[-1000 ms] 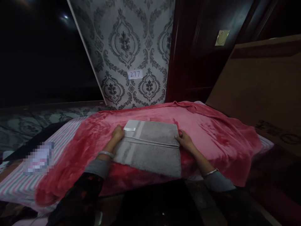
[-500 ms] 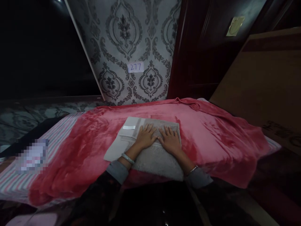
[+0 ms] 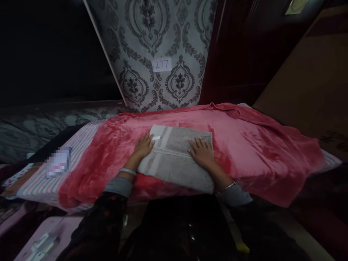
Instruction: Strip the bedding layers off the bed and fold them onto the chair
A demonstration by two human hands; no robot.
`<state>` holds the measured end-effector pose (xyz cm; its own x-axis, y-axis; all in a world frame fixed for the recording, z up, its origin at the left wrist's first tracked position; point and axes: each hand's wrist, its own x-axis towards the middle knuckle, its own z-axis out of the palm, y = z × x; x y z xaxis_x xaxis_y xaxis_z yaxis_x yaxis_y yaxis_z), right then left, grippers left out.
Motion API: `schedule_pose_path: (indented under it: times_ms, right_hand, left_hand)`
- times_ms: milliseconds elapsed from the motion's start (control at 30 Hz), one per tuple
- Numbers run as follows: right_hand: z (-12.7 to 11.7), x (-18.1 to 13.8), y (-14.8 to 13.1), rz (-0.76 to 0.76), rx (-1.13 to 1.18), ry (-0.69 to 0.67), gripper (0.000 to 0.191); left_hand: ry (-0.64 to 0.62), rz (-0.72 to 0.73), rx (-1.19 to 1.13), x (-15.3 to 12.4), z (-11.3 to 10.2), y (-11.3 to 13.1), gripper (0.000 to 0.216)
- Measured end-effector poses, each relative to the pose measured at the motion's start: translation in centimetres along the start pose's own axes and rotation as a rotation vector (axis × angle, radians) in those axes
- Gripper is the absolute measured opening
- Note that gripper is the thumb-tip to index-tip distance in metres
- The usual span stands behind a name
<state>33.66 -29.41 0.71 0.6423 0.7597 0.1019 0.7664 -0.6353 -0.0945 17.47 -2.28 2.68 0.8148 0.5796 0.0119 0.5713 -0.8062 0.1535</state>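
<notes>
A folded grey towel (image 3: pixel 179 170) with pale stripes and a small white label (image 3: pixel 156 138) lies on a red plush blanket (image 3: pixel 244 152). My left hand (image 3: pixel 143 146) rests at the towel's left edge beside the label, fingers extended and partly over the edge. On the towel's right part my right hand (image 3: pixel 202 154) lies flat with its fingers spread. The towel's two folded edges meet in a line across its middle, between my hands. What lies beneath my palms is hidden.
A striped cloth (image 3: pixel 81 141) shows under the blanket at the left, with a blurred packet (image 3: pixel 58 162) on it. A large dark screen (image 3: pixel 54 54) stands at the back left. To the right leans a big cardboard box (image 3: pixel 307 87). The patterned wall (image 3: pixel 163 36) bears a paper marked 277.
My left hand has moved left from the towel's middle to its left edge. The left part now lies folded over, flush with the rest. My right hand stays flat; the view has shifted slightly.
</notes>
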Motion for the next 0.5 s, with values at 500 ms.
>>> schedule_pose_path:
  times_ms: [500]
  right_hand:
    - [4.1, -8.8, 10.3, -0.389, 0.413, 0.206, 0.087]
  left_hand:
    - [0.052, 0.380, -0.125, -2.6, -0.5, -9.6, 0.053]
